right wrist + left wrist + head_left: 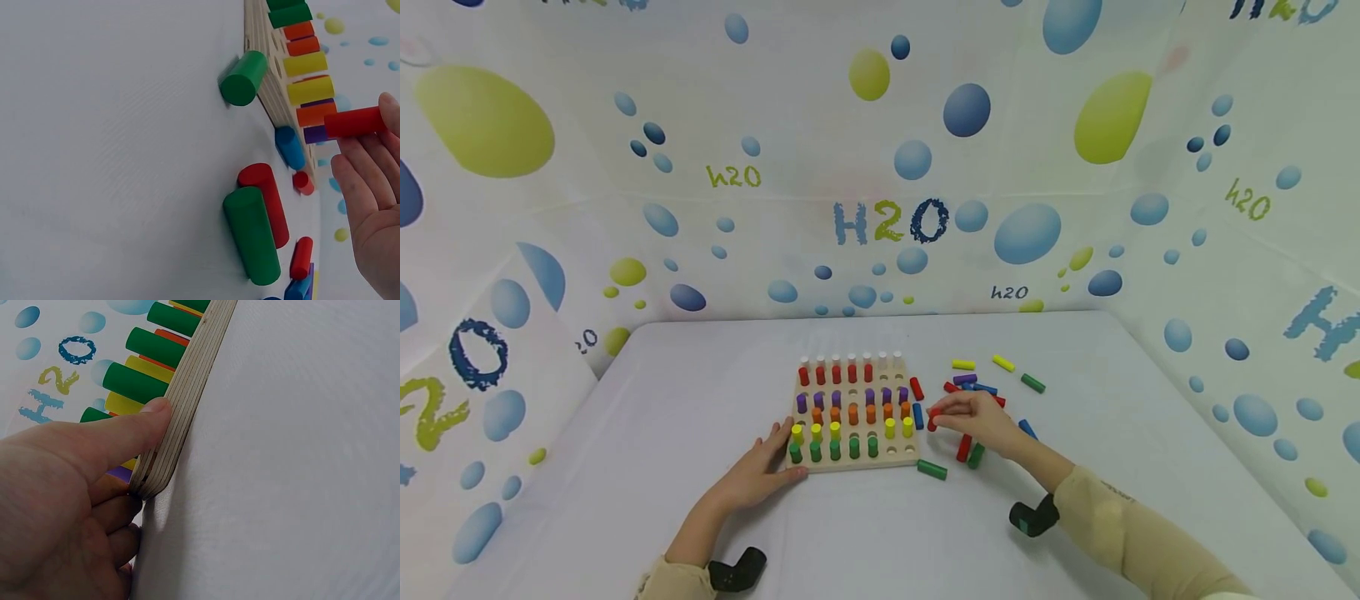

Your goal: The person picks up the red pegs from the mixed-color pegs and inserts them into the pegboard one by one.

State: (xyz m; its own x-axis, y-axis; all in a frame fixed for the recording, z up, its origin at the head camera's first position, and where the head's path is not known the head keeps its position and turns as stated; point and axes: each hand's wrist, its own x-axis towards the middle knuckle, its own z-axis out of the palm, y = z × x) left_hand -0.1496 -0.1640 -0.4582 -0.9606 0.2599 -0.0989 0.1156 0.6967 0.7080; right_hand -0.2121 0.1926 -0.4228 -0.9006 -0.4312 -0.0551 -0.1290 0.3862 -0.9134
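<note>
Red peg (933,419) — where is it held?
Pinched by the right hand (976,419), just off the right edge of the wooden board (865,464).
Left hand (756,471)?
Board's near-left corner is gripped by it.
Loose pegs (1033,383)?
Scattered on the surface (865,533) right of the board — a green peg (932,470) is seen near its front-right corner.
</note>
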